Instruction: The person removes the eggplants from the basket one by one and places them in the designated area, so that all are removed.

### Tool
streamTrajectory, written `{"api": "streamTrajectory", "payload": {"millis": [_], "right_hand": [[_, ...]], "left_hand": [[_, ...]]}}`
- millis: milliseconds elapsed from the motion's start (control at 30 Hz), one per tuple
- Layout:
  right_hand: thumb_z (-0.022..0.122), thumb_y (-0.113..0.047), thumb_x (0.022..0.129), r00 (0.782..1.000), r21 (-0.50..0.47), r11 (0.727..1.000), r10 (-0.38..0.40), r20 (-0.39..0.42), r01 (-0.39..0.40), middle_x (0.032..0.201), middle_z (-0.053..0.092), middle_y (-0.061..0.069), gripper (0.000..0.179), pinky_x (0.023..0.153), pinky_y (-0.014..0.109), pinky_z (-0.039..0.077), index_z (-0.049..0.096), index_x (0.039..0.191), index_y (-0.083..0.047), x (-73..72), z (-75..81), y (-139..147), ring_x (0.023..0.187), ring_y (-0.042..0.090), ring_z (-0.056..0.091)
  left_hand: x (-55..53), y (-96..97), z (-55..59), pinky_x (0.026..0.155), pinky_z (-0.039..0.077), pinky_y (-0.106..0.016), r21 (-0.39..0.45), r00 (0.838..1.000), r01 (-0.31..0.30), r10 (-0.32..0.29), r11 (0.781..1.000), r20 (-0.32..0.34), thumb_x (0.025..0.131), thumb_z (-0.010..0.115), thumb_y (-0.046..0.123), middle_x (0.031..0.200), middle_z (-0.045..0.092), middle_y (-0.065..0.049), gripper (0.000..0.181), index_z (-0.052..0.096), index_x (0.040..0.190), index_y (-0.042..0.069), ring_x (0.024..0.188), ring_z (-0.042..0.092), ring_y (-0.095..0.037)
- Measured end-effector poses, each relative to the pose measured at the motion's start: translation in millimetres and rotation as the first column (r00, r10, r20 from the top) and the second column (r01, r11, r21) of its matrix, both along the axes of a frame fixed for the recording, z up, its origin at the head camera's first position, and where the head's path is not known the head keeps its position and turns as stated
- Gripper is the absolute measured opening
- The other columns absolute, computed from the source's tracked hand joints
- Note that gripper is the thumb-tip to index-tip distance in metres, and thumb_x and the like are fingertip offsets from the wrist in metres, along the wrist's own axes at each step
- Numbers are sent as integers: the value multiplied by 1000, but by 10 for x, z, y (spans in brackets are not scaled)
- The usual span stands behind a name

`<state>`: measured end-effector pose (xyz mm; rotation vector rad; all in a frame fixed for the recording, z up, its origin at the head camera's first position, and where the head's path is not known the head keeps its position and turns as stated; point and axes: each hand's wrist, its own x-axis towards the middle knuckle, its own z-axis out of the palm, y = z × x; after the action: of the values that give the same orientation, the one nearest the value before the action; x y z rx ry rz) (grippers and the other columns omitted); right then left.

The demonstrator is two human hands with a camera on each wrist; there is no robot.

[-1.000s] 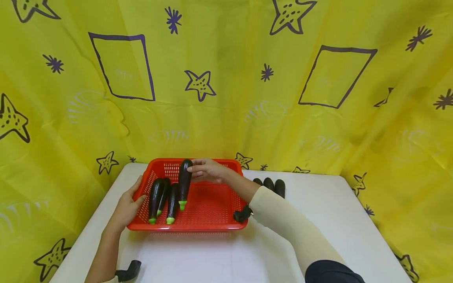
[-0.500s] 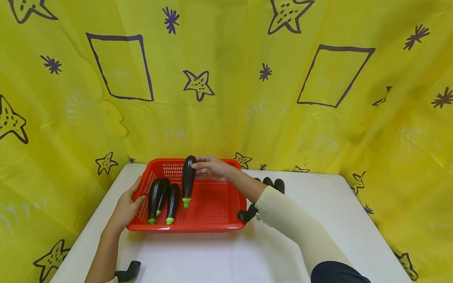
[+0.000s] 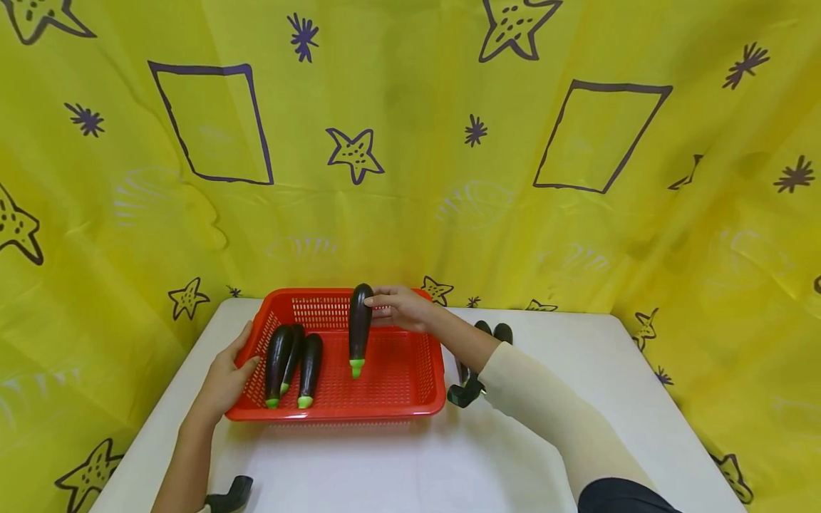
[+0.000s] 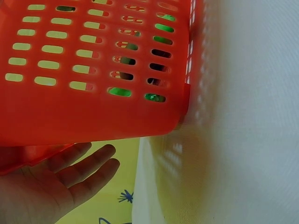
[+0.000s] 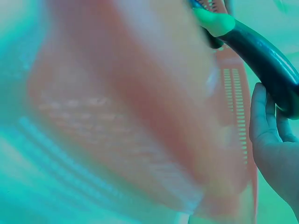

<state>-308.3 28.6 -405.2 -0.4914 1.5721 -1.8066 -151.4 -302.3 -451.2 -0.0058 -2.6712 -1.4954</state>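
The right grip (image 3: 405, 311) is clamped on one eggplant (image 3: 359, 331), which lies leftward over the one basket (image 3: 340, 414), green end toward its near rim. The left grip (image 3: 226, 374), farther, holds the basket's left side. Three eggplants (image 3: 311, 365) lie inside; at least two others (image 3: 503, 333) show on the table (image 3: 359, 470), right of the basket.

The left hand (image 3: 224, 377) and right hand (image 3: 405, 311) are bare. A plain cream sleeve (image 3: 558, 413) covers the right forearm below a dark navy sleeve (image 3: 622, 496). Bent black pieces, one left (image 3: 231, 494), one right (image 3: 466, 394), jut out near the cuffs.
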Motion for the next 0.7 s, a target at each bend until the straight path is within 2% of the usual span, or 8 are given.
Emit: {"api": "streamTrajectory", "payload": {"millis": [100, 367, 567, 700], "right_hand": [[52, -2, 105, 1000, 6, 1000, -12, 0, 12, 115, 67, 11, 40, 107, 52, 47, 50, 142, 13, 9, -38, 58, 102, 25, 70], [51, -2, 105, 999, -15, 999, -45, 10, 45, 106, 70, 8, 25, 105, 52, 49, 61, 127, 6, 22, -127, 189, 97, 22, 71], [46, -2, 107, 999, -54, 998, -40, 17, 41, 107, 69, 6, 34, 108, 53, 46, 54, 138, 10, 26, -134, 252, 96, 21, 70], [47, -4, 106, 998, -54, 997, -56, 32, 58, 106, 70, 6, 41, 110, 53, 43, 46, 144, 12, 37, -105, 297, 97, 21, 69]], "left_hand": [[7, 2, 7, 79, 49, -17, 4, 1000, -1, 1, 1000, 2, 105, 51, -3, 161, 29, -39, 70, 15, 166, -1, 121, 49, -46], [7, -4, -6, 81, 49, -18, -17, 1000, -6, 6, 1000, -8, 105, 51, -3, 160, 30, -39, 70, 16, 165, -1, 122, 50, -46], [7, -7, -4, 83, 53, -25, -21, 1000, -5, 5, 1000, -4, 105, 51, -2, 160, 31, -39, 70, 16, 166, -1, 121, 50, -46], [-5, 1, 1, 82, 52, -24, -24, 1000, -3, 3, 1000, -6, 105, 51, -2, 159, 31, -39, 70, 16, 165, -2, 120, 50, -46]]}}
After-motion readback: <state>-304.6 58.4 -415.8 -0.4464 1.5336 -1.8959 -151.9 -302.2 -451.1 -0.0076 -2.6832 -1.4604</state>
